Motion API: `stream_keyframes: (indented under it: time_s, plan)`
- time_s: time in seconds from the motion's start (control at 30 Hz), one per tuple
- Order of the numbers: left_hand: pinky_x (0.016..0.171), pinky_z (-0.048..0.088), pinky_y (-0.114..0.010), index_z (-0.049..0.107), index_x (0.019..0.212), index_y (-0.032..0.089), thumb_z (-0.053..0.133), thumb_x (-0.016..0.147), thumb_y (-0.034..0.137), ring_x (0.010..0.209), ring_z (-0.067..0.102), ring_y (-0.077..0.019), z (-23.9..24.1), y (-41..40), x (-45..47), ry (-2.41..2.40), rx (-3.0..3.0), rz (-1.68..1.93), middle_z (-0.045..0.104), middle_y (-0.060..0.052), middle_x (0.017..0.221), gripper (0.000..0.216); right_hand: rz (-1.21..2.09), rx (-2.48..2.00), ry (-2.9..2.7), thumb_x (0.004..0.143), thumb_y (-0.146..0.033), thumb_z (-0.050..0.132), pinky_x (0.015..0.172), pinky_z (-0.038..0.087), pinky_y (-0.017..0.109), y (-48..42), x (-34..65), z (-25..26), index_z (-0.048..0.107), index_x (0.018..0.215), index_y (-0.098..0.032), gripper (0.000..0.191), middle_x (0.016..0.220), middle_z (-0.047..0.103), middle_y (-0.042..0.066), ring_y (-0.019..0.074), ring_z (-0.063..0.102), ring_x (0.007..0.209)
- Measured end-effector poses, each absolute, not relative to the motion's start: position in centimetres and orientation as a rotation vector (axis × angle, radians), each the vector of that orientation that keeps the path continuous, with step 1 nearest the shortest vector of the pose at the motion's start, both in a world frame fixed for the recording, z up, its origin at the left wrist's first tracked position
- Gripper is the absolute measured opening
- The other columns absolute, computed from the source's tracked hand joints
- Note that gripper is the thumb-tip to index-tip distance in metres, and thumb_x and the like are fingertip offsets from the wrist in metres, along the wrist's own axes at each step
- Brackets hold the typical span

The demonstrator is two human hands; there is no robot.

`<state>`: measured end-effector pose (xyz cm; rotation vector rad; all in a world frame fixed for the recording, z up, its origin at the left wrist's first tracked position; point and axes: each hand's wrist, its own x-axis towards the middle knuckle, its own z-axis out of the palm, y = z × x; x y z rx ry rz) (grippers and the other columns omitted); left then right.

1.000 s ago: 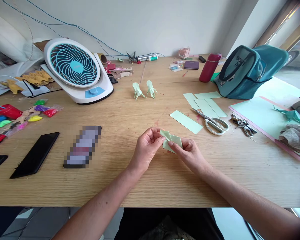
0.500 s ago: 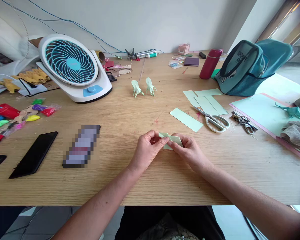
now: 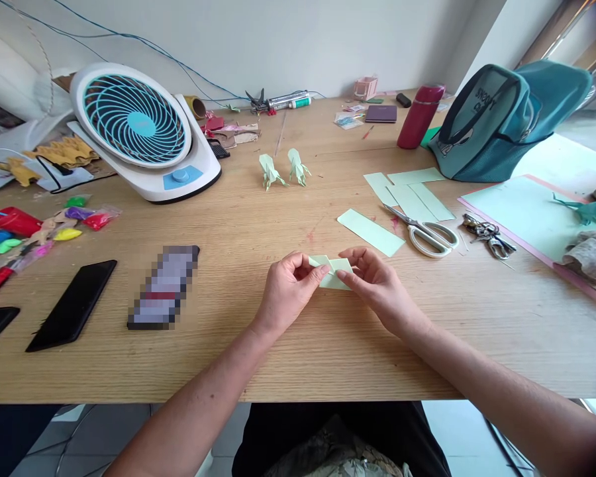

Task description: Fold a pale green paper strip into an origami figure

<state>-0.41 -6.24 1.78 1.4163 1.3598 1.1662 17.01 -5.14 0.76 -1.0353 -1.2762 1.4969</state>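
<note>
towards the front edge of the desk (image 3: 328,361), about midway across, a folded green paper (image 3: 335,281) is being held between two bare hands. its left part is pinched by the left hand (image 3: 288,285), thumb on top, so that grip is clamped on it. on the right part, the thumb of the right hand (image 3: 380,285) is laid, with the index finger arched up by the far edge; whether that grip is closed underneath can't be told, tbh. just past the hands, a loose strip (image 3: 371,232) is laid flat on a slant, close to the scissors (image 3: 430,240), whose tips are pointed away and to the left. some keys (image 3: 491,235) are parked right of those. more strips (image 3: 410,202) are bunched behind the scissors, and two paper figures (image 3: 298,167) are stood further back, side by side. over on the left, a pixelated phone (image 3: 166,285) and a black phone (image 3: 74,305) can be seen, with a fan (image 3: 142,124) behind.
</note>
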Motion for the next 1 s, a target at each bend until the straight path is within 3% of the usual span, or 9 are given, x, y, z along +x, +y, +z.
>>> stream_keyframes:
  time_s: [0.1, 0.2, 0.57, 1.0]
  plan:
    - [0.061, 0.043, -0.026, 0.061, 0.07, 0.016, 0.071, 0.081, 0.04, 0.062, 0.052, -0.0124, 1.77, -6.24, -0.49, 1.35, 1.399, 1.161, 0.06, -0.001, 0.068, 0.028, 1.568, -1.074, -1.319, 0.074, -0.051, 0.078, 0.063, 0.039, 0.029, -5.09, 17.21, 0.89, 0.061, 0.082, -0.02, 0.036, 0.078, 0.061, 0.001, 0.0143, 0.052, 0.07]
    - [0.059, 0.041, -0.025, 0.059, 0.067, 0.016, 0.07, 0.082, 0.04, 0.062, 0.05, -0.0116, 1.99, -6.29, -0.51, 1.332, 1.427, 1.158, 0.058, 0.0, 0.068, 0.03, 1.607, -1.112, -1.33, 0.073, -0.052, 0.078, 0.057, 0.03, 0.028, -5.04, 17.38, 0.99, 0.06, 0.077, -0.019, 0.039, 0.07, 0.055, -0.001, 0.0118, 0.043, 0.063]
    - [0.059, 0.041, -0.024, 0.054, 0.066, 0.018, 0.068, 0.085, 0.034, 0.063, 0.049, -0.0112, 2.29, -6.37, -0.35, 1.327, 1.575, 1.158, 0.055, 0.001, 0.067, 0.029, 1.652, -1.179, -1.491, 0.076, -0.054, 0.071, 0.057, 0.023, 0.029, -5.32, 17.38, 1.5, 0.057, 0.078, -0.018, 0.039, 0.069, 0.049, -0.003, 0.0116, 0.035, 0.062]
    - [0.06, 0.04, -0.025, 0.053, 0.067, 0.018, 0.07, 0.083, 0.033, 0.063, 0.048, -0.0109, 1.88, -6.37, -0.16, 1.285, 1.59, 1.127, 0.052, 0.002, 0.068, 0.028, 1.486, -1.209, -1.599, 0.083, -0.057, 0.063, 0.056, 0.029, 0.029, -5.63, 17.23, 1.32, 0.058, 0.083, -0.019, 0.039, 0.069, 0.048, -0.002, 0.0124, 0.039, 0.062]
